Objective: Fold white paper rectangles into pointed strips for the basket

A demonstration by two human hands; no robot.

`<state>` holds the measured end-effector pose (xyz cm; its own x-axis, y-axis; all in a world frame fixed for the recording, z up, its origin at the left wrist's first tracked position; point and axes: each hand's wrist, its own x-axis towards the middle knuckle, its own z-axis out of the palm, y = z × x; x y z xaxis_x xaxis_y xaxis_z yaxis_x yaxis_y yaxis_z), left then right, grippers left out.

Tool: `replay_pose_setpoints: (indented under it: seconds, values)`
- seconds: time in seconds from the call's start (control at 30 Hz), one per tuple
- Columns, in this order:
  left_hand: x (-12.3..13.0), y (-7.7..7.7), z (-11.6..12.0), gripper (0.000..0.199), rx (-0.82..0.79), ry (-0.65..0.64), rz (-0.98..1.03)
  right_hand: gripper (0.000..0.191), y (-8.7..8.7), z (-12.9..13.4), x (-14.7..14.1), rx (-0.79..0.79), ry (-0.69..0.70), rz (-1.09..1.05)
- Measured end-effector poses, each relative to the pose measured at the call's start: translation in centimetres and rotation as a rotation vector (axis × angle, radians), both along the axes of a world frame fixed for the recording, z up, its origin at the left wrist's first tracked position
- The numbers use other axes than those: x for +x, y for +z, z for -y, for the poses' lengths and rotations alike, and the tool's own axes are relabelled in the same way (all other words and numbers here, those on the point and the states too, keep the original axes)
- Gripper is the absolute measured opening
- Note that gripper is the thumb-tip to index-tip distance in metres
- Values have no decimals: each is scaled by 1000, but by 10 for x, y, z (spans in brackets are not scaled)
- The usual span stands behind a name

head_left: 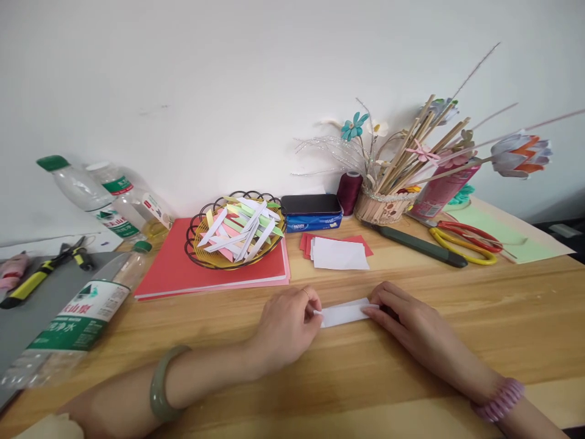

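The left hand (290,329) and right hand (406,317) each pinch one end of a white paper strip (346,313) between thumb and fingers, the remaining fingers curled; the strip spans the gap between them, low over the wooden tabletop (342,378). The strip appears folded lengthwise, though its layers cannot be counted. Expected handling: very light, thin, flexible across its length, somewhat stiffer along any fold; not slippery, but readily creased or torn. Recommended hold: the short ends, light fingertip pressure, middle left free. The tabletop is smooth, with visible grain. At left, a plastic bottle (82,317) lies on its side. Beyond the hands are white paper slips (340,253) over red paper slips (363,244); to their left, a wire-rimmed basket (219,266) of folded strips (256,228) rests on red paper sheets (159,268). To the right are a dark-green-handled tool (415,244) and red-and-yellow-handled scissors (484,251). Farther back are a blue tissue pack (315,222), a maroon thread spool (350,192) and a planter of craft flowers (381,208). A plain white wall (274,91) closes the rear.
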<state>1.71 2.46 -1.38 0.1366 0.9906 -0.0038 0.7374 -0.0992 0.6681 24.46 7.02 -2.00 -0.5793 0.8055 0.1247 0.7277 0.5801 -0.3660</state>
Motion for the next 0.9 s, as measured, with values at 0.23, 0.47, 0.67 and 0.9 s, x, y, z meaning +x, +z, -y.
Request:
replay_pose_setpoints:
  seconds: [0.23,0.47,0.67,0.9]
  values:
    - [-1,0,2,12,80,-65,-31,27,1,-4,-4,100,-48,169]
    - [0,1,-2,15,62,-92,-81,26,4,-12,-7,167,-8,325]
    - [-2,-2,-5,17,56,-79,-76,27,8,-14,-10,154,-13,412]
    - [-2,0,-7,19,25,-61,-112,26,14,-12,-13,118,-15,483]
